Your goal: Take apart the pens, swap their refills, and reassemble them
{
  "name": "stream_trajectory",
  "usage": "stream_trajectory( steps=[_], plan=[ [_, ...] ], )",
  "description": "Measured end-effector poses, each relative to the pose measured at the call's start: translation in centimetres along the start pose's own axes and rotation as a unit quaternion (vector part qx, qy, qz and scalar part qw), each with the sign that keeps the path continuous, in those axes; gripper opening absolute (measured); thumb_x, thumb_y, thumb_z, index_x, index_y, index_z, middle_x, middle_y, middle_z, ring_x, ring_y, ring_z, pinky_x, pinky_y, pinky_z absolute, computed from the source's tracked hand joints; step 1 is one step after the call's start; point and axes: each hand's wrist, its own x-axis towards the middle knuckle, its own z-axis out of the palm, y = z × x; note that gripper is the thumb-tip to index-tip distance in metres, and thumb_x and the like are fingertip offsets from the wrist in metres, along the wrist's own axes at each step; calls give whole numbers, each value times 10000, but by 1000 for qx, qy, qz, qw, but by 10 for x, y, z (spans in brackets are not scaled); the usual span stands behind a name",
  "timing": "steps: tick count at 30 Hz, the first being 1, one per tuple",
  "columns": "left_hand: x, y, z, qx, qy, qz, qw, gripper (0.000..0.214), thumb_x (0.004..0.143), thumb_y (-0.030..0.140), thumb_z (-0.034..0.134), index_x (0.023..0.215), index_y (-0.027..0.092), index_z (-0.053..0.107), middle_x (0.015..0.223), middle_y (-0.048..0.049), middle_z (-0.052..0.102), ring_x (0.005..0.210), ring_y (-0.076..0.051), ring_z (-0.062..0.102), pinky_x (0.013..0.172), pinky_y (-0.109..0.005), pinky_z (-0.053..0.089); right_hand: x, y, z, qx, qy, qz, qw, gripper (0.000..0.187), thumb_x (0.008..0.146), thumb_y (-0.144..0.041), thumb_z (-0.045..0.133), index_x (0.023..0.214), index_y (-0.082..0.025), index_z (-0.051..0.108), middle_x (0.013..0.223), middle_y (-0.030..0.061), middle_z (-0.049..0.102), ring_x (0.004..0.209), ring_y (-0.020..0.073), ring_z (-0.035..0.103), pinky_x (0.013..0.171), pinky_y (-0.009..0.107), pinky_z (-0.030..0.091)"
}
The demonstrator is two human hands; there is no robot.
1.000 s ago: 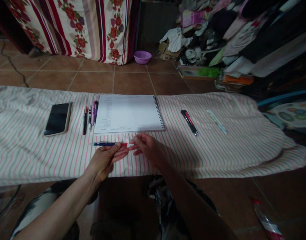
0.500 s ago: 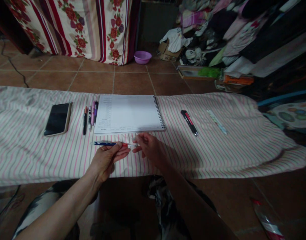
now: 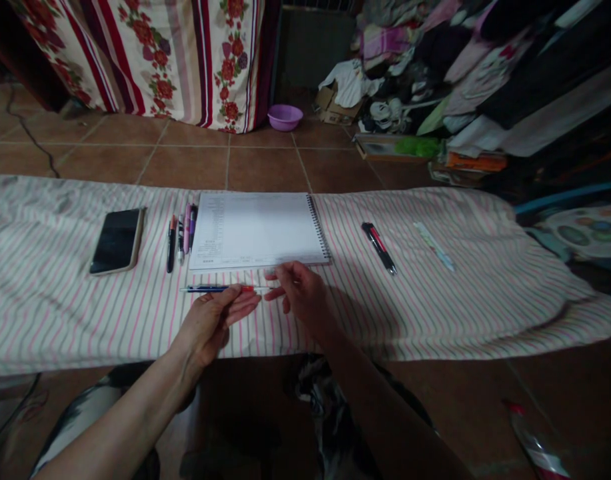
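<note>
I see only dim light; soft shadow [image 3: 362,310] lies right of the right hand [image 3: 302,297], the bottle [image 3: 538,445] farther right blurred.

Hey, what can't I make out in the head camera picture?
In the head view:
Blue pen: part of its middle, covered by the left hand.
Whether the right hand touches the pen's tip: too small and blurred.
Notebook: its print, too small.
Bottle: one end, cut off by the bottom edge.

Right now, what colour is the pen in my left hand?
The pen is mostly dark blue, partly red; head view shows best.
</note>
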Motion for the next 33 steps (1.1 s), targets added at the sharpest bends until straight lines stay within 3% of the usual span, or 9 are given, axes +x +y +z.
stream_trajectory(
  steps=[2,6,11,17,26,31,33],
  plan=[
    [0,0,-1,-1,-3,3,1000,129,810,83,535,761,23,638,789,-208,697,744,-236,692,746,-303,561,1,2,-3,-31,21,9,999,261,818,-422,482,778,-166,509,873,72,685,522,133,666,285,130,313],
    [0,-1,-1,-9,-5,1,1000,128,810,85,535,767,20,637,793,-214,696,765,-244,691,749,-306,560,5,11,-11,-74,54,13,996,253,827,-406,462,737,-172,495,791,69,689,510,133,657,318,145,351],
    [-2,4,1,-55,15,-21,998,115,814,69,521,802,22,625,763,-191,695,726,-222,694,680,-269,575,6,6,-12,-30,79,45,995,229,839,-354,445,726,-167,511,758,68,692,540,124,652,366,161,405],
    [-6,11,2,-168,15,-47,985,142,837,64,472,765,53,594,674,-137,679,587,-167,678,518,-176,556,5,-9,-9,44,94,29,994,235,838,-346,438,709,-161,505,705,43,678,507,95,617,359,153,367],
    [-16,14,0,-239,-38,-50,969,251,891,135,400,748,78,598,591,-89,656,510,-122,646,440,-138,520,6,-5,0,81,67,22,994,286,799,-424,495,676,-166,511,658,28,662,497,100,599,377,170,355],
    [-21,15,1,-230,-27,-42,972,265,885,141,409,701,74,588,589,-103,652,504,-130,643,446,-151,521,4,-10,6,96,51,43,993,273,775,-413,517,658,-165,512,623,8,634,478,84,567,391,172,352],
    [-23,15,1,-234,-21,-25,972,239,872,119,417,708,73,585,634,-123,662,574,-151,665,519,-184,551,3,-10,9,105,28,55,993,273,762,-412,533,653,-162,520,624,5,629,479,79,559,396,172,349]
  ],
)
